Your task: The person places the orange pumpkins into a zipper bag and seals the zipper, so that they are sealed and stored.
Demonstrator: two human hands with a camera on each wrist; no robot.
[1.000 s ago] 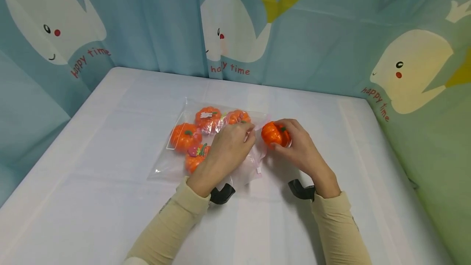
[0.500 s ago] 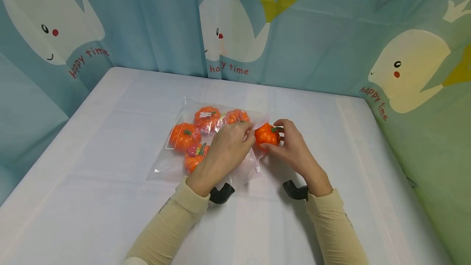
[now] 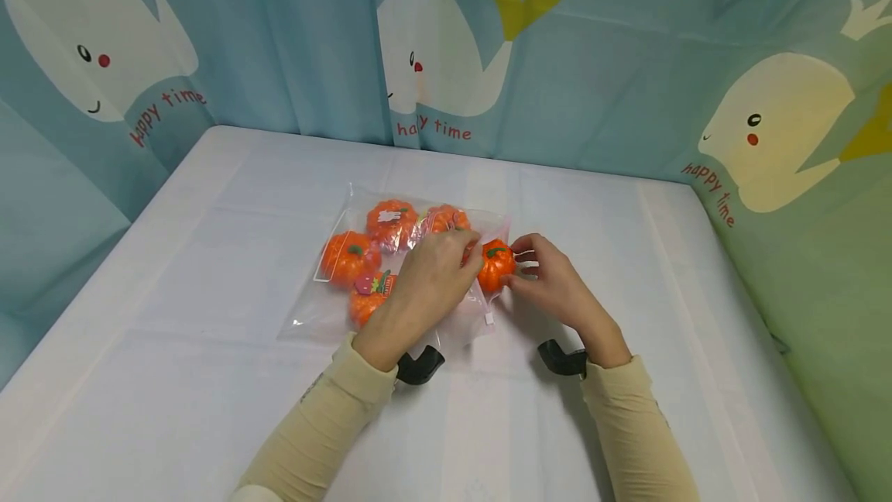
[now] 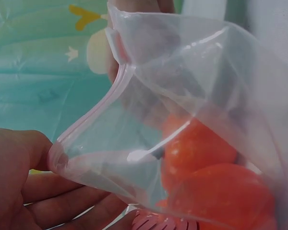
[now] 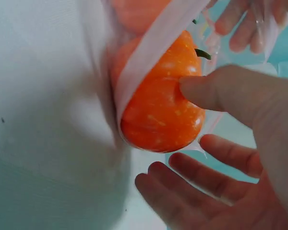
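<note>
A clear zip bag (image 3: 310, 316) with a pink-edged mouth lies on the table, holding several orange toy pumpkins (image 3: 351, 258). My left hand (image 3: 435, 273) pinches the edge of the bag's mouth between thumb and finger, lifting it, as the left wrist view (image 4: 19, 179) shows. Another orange pumpkin (image 3: 496, 266) with a green stem sits at the mouth, partly inside; the pink zip strip (image 5: 149, 48) crosses over it in the right wrist view. My right hand (image 3: 554, 277) has its thumb (image 5: 199, 91) against this pumpkin, while the other fingers are extended and apart from it.
A white cloth covers the table (image 3: 209, 409). Behind it hangs a blue-green curtain (image 3: 599, 60) printed with whales, which continues along both sides. The white zip slider (image 3: 488, 319) is at the near corner of the bag's mouth.
The right hand has moved the pumpkin left from beside the bag into its mouth, and its fingers have loosened from it. The left hand has stayed on the bag's edge.
</note>
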